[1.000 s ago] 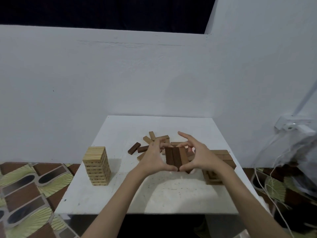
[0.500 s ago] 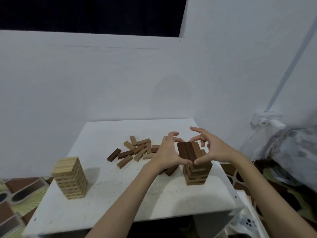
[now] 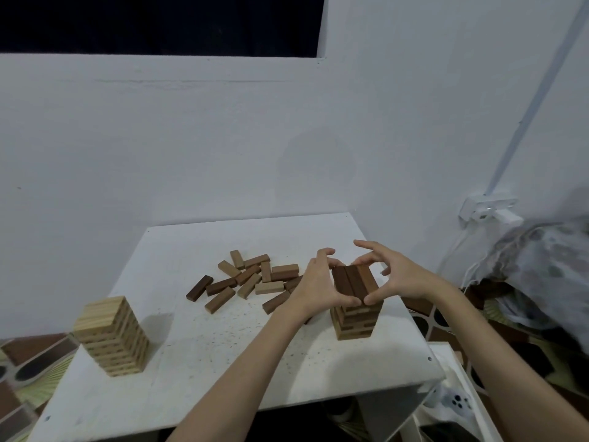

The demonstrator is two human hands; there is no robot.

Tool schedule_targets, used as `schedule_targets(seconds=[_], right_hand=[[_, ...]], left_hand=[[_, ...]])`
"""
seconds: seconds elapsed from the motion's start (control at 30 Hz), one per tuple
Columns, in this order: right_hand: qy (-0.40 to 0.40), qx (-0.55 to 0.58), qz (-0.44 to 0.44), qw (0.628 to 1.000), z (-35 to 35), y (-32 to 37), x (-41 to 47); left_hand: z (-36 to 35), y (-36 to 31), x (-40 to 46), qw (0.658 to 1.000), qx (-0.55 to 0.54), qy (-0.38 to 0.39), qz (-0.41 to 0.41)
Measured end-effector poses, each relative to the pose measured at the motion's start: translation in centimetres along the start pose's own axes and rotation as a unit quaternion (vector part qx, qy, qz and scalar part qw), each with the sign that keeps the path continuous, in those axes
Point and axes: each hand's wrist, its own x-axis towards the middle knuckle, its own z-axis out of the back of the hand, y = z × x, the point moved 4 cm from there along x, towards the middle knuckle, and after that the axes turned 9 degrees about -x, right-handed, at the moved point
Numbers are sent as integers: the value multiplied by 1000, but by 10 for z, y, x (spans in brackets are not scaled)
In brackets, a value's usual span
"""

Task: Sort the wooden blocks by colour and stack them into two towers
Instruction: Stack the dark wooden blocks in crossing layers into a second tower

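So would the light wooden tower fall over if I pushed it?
Probably: the light wooden tower looks tall and narrow, so a push near its top could tip it. Its loose stacked blocks would likely scatter across the white table.

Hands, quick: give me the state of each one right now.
Left hand: fingers curled round the three dark blocks atop the dark tower, gripping their left side.
Right hand: gripping the same blocks from the right.

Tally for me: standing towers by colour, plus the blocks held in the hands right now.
light tower: 1
dark tower: 1
held dark blocks, between left hand and right hand: 3
Total: 5
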Motion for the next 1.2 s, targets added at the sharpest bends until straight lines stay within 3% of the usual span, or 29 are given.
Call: schedule_targets(seconds=[0.73, 1.03, 1.2], right_hand=[[25, 22, -2, 999, -4, -17, -1], [40, 2, -10, 999, 3, -26, -6], [49, -1, -20, 999, -5, -29, -5]], left_hand=[[-15, 4, 5, 1000, 15, 23, 1], [0, 9, -3, 997, 37, 70, 24], [-2, 14, -8, 997, 3, 58, 42]])
